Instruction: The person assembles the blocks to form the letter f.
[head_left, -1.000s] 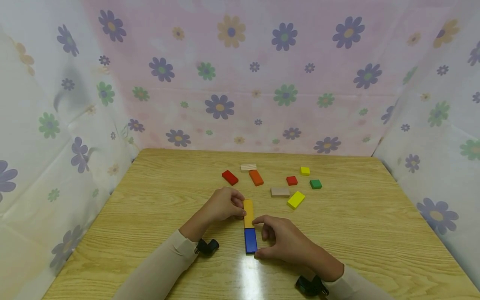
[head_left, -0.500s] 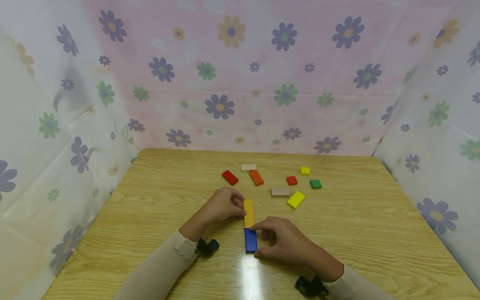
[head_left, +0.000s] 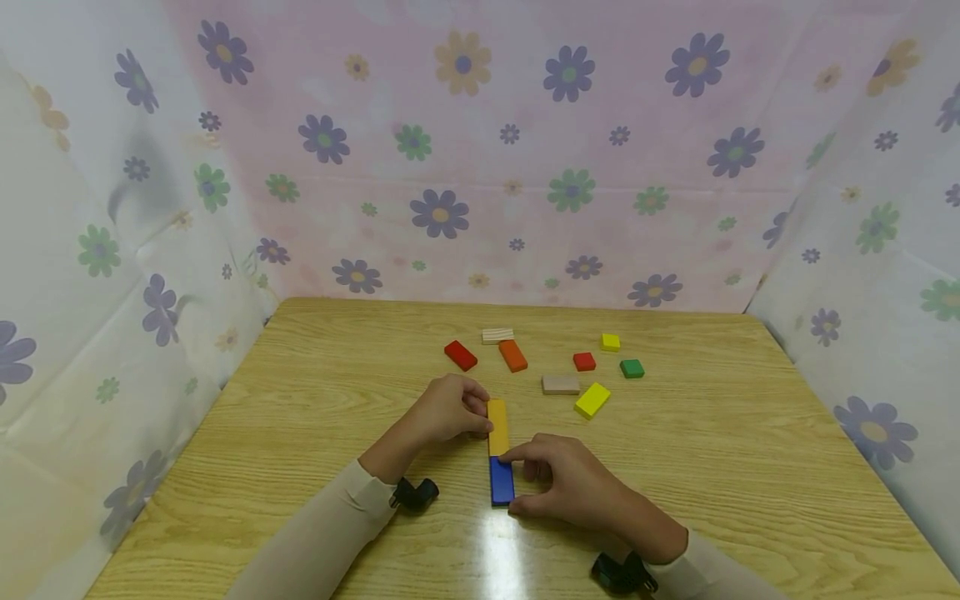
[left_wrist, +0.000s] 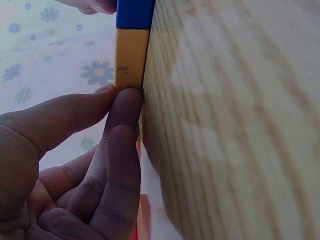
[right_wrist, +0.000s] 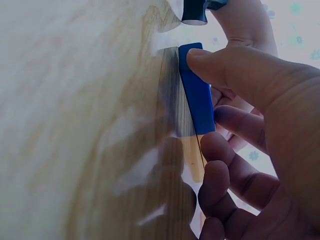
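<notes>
A yellow-orange wooden block and a blue block lie flat end to end in one line, the orange one farther from me. My left hand holds the orange block at its left side and far end with thumb and fingertips. My right hand spans the blue block, thumb at its near end and index fingertip on its top beside the seam. In the right wrist view the remaining fingers curl close to the tabletop, and the orange block is partly hidden behind them.
Farther back on the wooden table lie a red block, an orange-red block, a striped block, a plain wood block, a yellow block and small red, yellow and green pieces. Flowered cloth surrounds it.
My right index finger has moved left from the orange block's side onto the blue block's top by the seam. The left hand has stayed where it was.
</notes>
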